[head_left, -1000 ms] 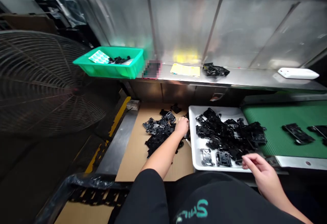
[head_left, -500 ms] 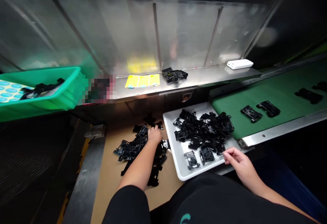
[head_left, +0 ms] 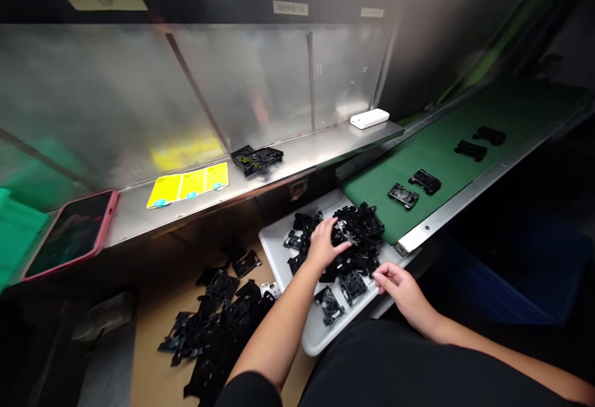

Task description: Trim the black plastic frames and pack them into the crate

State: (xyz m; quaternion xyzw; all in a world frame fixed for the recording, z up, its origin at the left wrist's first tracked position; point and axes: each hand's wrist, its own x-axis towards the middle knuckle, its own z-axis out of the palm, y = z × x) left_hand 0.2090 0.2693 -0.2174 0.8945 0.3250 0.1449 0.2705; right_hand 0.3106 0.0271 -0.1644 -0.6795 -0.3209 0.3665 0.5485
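Observation:
My left hand is over the pile of black plastic parts in the white tray. Its thumb and fingers are spread apart, with parts right under the fingertips; whether they touch is unclear. At the tray's right front edge, my right hand has its fingers curled together in a pinch. Anything between those fingertips is too small or hidden to make out. Two parts lie apart from the pile near the tray's front, one being a flat black part. A second heap of black parts rests on the brown board left of the tray.
A green conveyor belt runs off to the right, carrying several black parts. On the metal shelf are a red-cased phone, a yellow sheet, stacked black parts and a white device. A green bin stands left.
My left hand has moved right, from the heap on the board to the tray, and its fingers have opened. My right hand stays by the tray's edge. The view has turned right.

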